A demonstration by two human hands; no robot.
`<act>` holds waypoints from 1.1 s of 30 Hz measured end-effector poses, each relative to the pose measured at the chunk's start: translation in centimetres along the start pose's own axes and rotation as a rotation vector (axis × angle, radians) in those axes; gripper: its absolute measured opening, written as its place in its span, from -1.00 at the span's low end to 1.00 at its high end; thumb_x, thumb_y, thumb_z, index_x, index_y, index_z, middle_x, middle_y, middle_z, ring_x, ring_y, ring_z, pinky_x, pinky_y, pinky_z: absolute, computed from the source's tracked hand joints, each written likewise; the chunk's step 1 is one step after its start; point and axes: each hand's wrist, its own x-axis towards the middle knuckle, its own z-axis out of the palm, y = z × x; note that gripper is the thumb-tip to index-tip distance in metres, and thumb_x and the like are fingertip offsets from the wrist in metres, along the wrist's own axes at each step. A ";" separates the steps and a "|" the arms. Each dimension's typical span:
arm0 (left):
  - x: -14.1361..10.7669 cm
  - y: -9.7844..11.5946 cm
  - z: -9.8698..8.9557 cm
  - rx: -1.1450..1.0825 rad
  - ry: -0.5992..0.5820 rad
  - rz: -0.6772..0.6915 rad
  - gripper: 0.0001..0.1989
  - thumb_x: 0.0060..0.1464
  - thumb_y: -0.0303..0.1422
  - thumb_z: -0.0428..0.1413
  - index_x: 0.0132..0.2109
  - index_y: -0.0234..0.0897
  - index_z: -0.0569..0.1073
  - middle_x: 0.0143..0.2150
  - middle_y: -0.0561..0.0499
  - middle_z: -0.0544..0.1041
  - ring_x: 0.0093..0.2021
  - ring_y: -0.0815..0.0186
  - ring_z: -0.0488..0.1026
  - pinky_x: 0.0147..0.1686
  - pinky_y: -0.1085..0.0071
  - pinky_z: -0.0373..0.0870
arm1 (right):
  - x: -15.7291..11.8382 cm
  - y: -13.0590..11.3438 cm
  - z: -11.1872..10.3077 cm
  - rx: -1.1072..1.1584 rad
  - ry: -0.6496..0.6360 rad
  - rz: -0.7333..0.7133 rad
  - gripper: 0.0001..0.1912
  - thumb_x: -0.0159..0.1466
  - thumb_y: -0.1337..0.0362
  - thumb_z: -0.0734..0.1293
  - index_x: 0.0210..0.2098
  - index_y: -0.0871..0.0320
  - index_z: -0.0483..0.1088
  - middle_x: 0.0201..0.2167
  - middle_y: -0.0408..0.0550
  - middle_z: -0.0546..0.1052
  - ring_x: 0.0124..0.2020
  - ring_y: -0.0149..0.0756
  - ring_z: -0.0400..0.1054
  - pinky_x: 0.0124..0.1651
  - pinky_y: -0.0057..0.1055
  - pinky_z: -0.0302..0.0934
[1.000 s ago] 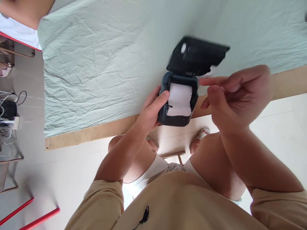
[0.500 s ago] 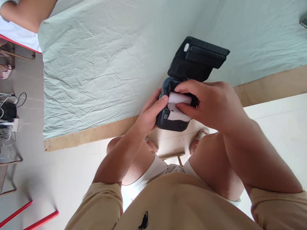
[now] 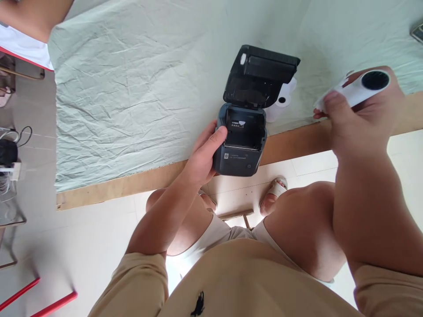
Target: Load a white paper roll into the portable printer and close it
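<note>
A dark portable printer [image 3: 239, 163] is held at its left side by my left hand [image 3: 206, 154], thumb over the rim. Its lid [image 3: 253, 86] stands swung up, and the paper bay shows bare inside with a small label. Off to the right, my right hand [image 3: 360, 105] grips a white paper roll [image 3: 358, 92] whose dark hollow core faces up; a loose paper end is under the thumb. Partly hidden behind the lid, more white rolls [image 3: 282, 101] rest on the cloth.
A pale green cloth [image 3: 132, 97] covers the table, with a wooden edge [image 3: 125, 187] along the front. Another person's arm [image 3: 36, 17] reaches in at top left. Cables [image 3: 8, 154] and red bars [image 3: 54, 304] lie at the left. A dark object [image 3: 418, 31] sits at far right.
My right hand has lifted the paper roll out of the printer and moved right with it. The printer has shifted slightly left, still in my left hand. White rolls behind the lid now show.
</note>
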 end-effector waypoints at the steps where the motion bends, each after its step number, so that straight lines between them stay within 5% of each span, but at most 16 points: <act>1: 0.0 0.0 0.0 0.003 0.002 -0.004 -0.50 0.39 0.22 0.22 0.02 -0.12 0.63 -0.06 -0.04 0.80 0.00 0.05 0.82 -0.41 0.33 0.62 | 0.0 0.4 -0.5 -0.139 -0.037 -0.061 -0.72 0.39 -0.04 0.54 -0.12 -0.05 0.49 -0.13 0.08 0.63 -0.15 0.00 0.62 -0.11 -0.05 0.49; 3: 0.1 0.0 0.1 0.020 0.003 -0.006 -0.47 0.37 0.25 0.22 0.02 -0.12 0.63 -0.02 -0.05 0.80 0.05 0.02 0.82 -0.38 0.31 0.64 | 0.0 0.9 -1.3 -0.347 -0.090 -0.107 -0.73 0.40 0.07 0.55 0.02 -0.06 0.51 0.04 0.12 0.66 0.05 0.09 0.64 0.05 -0.02 0.50; 7: 0.3 -0.3 0.2 0.023 0.037 0.033 -0.42 0.36 0.30 0.20 0.02 -0.11 0.65 -0.03 -0.04 0.81 0.09 0.00 0.82 -0.32 0.27 0.71 | 0.2 1.2 -2.0 -0.566 -0.144 0.008 -0.46 0.37 0.26 0.54 0.30 -0.11 0.43 -0.04 0.03 0.67 -0.05 0.05 0.64 0.09 0.00 0.51; 12: 0.3 -0.4 0.1 0.027 0.057 0.037 -0.43 0.39 0.29 0.16 0.01 -0.11 0.68 -0.04 -0.02 0.81 0.14 0.02 0.81 -0.33 0.31 0.70 | -1.3 -2.1 -0.5 -0.437 -0.016 -0.436 -0.64 0.47 0.22 0.42 0.24 -0.05 0.46 0.12 0.11 0.62 0.21 0.11 0.60 0.29 0.06 0.48; 15: 0.2 -0.2 0.2 0.012 0.044 0.043 -0.49 0.41 0.23 0.19 0.02 -0.11 0.69 -0.07 0.02 0.80 0.11 0.08 0.81 -0.22 0.32 0.75 | -2.2 -3.7 1.8 -0.435 -0.109 -0.387 -0.66 0.50 0.23 0.36 0.25 -0.01 0.40 0.14 0.17 0.62 0.19 0.07 0.60 0.10 -0.02 0.53; 20: 0.2 -0.1 0.4 0.025 0.050 0.037 -0.45 0.38 0.26 0.20 0.03 -0.11 0.67 -0.02 -0.03 0.80 0.14 0.02 0.80 -0.08 0.21 0.78 | -1.4 -2.3 5.0 -0.414 -0.278 -0.119 -0.38 0.36 0.22 0.50 0.34 -0.05 0.26 0.25 0.18 0.60 0.13 0.03 0.60 0.13 -0.01 0.51; 25: 0.0 -0.1 0.0 0.042 0.014 0.015 -0.46 0.37 0.24 0.22 0.11 -0.09 0.66 0.08 -0.06 0.80 0.22 -0.05 0.77 -0.19 0.21 0.74 | -1.6 -2.3 4.5 -0.351 -0.356 -0.132 -0.41 0.24 0.43 0.41 0.21 -0.07 0.31 0.07 0.04 0.69 -0.05 -0.09 0.62 0.04 -0.11 0.52; 29: -0.1 0.2 -0.1 0.013 -0.045 0.007 -0.55 0.40 0.13 0.24 0.11 -0.10 0.66 0.11 -0.05 0.80 0.24 -0.05 0.75 -0.32 0.28 0.67 | -2.5 -2.7 3.9 -0.419 -0.370 -0.254 -0.65 0.33 0.32 0.43 0.08 -0.06 0.45 0.04 0.06 0.68 0.07 0.01 0.62 0.10 -0.04 0.52; 33: -0.1 0.2 0.0 0.007 -0.044 0.001 -0.52 0.41 0.18 0.21 0.10 -0.10 0.64 0.08 -0.06 0.79 0.21 -0.05 0.77 -0.32 0.26 0.68 | -2.8 -2.1 3.7 -0.380 -0.319 -0.230 -0.45 0.32 0.32 0.42 0.28 -0.12 0.38 0.05 0.01 0.69 0.04 0.01 0.64 0.10 0.00 0.55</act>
